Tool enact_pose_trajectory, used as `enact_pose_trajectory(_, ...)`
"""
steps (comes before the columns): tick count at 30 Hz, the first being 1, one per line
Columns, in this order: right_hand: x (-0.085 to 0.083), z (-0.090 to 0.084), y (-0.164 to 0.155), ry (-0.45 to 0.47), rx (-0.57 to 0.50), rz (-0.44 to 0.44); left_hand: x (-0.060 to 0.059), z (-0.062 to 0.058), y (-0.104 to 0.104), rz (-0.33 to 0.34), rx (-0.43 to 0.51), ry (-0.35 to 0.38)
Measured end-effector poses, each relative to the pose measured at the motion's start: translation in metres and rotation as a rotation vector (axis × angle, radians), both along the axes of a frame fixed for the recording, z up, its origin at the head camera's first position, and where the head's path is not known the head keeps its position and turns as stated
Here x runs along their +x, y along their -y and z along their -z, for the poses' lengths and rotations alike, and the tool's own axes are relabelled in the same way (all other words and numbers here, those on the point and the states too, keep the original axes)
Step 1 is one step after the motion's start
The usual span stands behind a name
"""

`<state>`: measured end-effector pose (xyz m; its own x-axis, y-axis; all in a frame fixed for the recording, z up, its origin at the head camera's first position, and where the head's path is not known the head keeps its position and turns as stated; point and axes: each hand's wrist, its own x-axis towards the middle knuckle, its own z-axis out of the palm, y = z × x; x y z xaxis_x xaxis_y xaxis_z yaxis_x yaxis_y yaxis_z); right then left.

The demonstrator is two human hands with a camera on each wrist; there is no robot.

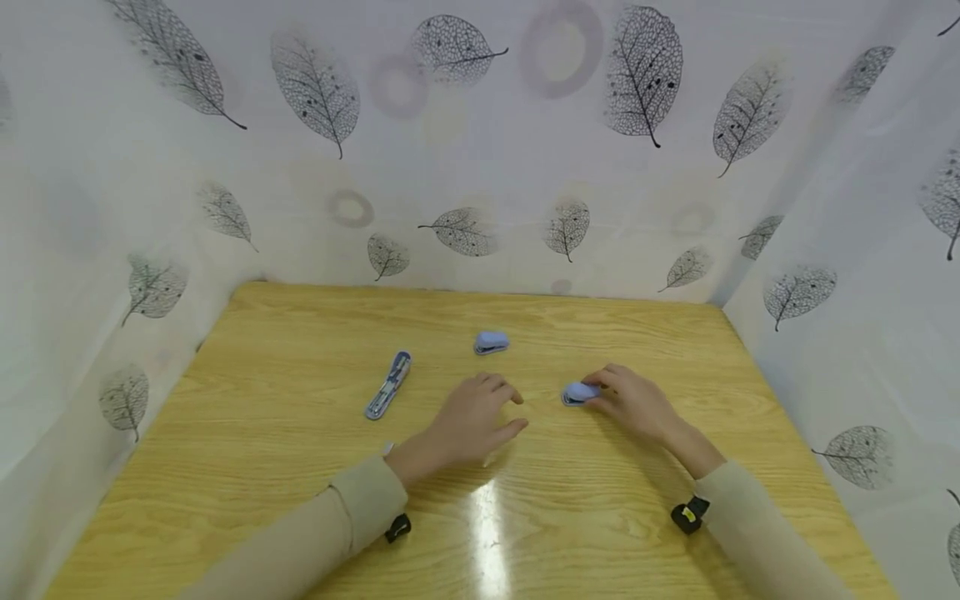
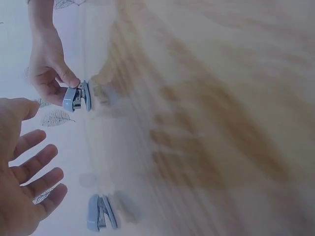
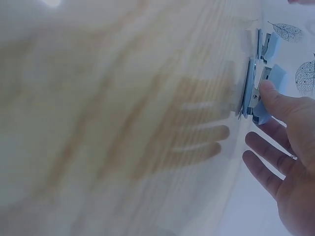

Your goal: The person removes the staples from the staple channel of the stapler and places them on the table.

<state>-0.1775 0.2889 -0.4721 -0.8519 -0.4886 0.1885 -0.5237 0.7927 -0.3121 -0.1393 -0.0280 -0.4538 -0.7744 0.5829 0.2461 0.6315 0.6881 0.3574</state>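
1. Small blue stapler [image 1: 579, 393] is sitting on the wooden table [image 1: 300, 467], right of centre, with the right hand [image 1: 637, 404] touching it from the right side.
2. It is showing a pale blue plastic body with a metal strip inside, seen side-on from the left wrist camera [image 2: 78, 97].
3. Right fingers [image 3: 278, 101] are pinching the stapler, the thumb and a fingertip closing on its rounded shell; the other fingers are spreading loosely.
4. Left hand [image 1: 468, 421] is hovering over the table centre, holding nothing, its fingers [image 2: 37, 164] lying apart and relaxed.
5. A second blue stapler [image 1: 491, 342] is resting farther back, apart from both hands.
6. A long blue case [image 1: 388, 384] is lying slanted to the left, well apart from the left hand.
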Motion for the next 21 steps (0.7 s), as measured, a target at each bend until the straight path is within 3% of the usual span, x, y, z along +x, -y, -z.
enact_pose_trajectory(7, 0.009, -0.001, -0.008, 0.026, -0.009, 0.025, -0.019, -0.003, -0.033, -0.002, -0.150, 0.055)
enact_pose_trajectory(13, 0.015, -0.001, -0.016, 0.051, -0.022, 0.069, -0.031, -0.002, -0.058, 0.004, -0.216, 0.129)
enact_pose_trajectory(21, 0.015, -0.001, -0.020, 0.049, -0.037, 0.046, -0.042, 0.010, -0.090, 0.013, -0.292, 0.098)
